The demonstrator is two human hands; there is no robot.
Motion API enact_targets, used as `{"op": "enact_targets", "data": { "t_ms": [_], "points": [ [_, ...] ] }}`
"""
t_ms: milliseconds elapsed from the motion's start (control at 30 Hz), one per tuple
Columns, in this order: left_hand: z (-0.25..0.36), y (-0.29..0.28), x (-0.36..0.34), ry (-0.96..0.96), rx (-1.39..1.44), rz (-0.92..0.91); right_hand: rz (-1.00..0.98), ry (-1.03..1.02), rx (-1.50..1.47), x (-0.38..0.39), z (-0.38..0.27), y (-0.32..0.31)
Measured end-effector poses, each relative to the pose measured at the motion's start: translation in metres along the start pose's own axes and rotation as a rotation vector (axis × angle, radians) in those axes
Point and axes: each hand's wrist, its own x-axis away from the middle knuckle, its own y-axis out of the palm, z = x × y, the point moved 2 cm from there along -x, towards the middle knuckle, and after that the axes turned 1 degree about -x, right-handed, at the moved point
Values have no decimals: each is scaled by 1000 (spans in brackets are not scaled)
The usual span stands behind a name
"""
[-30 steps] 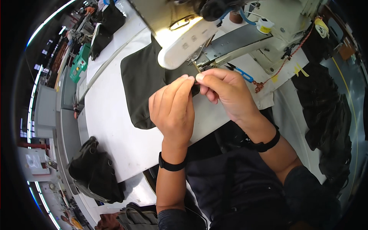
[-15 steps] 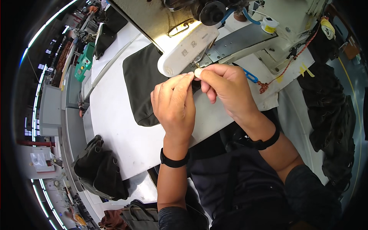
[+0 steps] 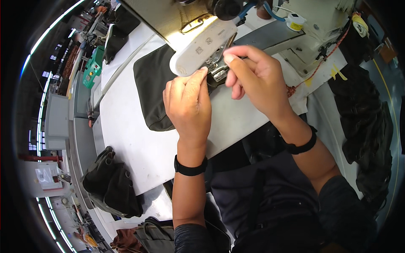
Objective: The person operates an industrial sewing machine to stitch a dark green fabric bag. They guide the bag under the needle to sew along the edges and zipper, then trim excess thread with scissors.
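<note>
My left hand (image 3: 187, 99) has its fingers drawn together, tips at the metal presser-foot area (image 3: 218, 71) of a sewing machine, just under its white rounded cover (image 3: 198, 48). Whatever those fingertips hold is hidden. My right hand (image 3: 257, 80) is raised to the right of them, thumb and forefinger pinched beside the needle bar, other fingers curled; anything between the tips is too small to make out. A dark olive fabric piece (image 3: 149, 84) lies on the white tabletop (image 3: 122, 139), left of the machine and partly behind my left hand.
A dark bag (image 3: 112, 181) lies at the table's lower left. Dark fabric pieces (image 3: 358, 130) hang at the right. A green control box (image 3: 93, 67) stands far left. A white bottle (image 3: 295, 23) and a red cord (image 3: 337, 44) are by the machine's arm.
Both hands have moved up toward the machine head. My right hand has separated from my left fingertips, rising to the right. The small spring seen earlier between them is no longer visible.
</note>
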Motion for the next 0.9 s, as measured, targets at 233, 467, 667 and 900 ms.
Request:
{"op": "enact_targets", "data": {
  "t_ms": [233,467,667,900],
  "points": [
    [1,-2,-5,37,-32,6,-144,-15,71,-29,-5,-2],
    [-3,-2,-9,111,-1,-26,-121,-46,55,-25,0,-2],
    [-1,0,-5,80,18,-8,-113,-44,72,-25,-2,-2],
    [-2,1,-6,70,63,7,-88,-50,41,-25,0,-1]
  ]
}}
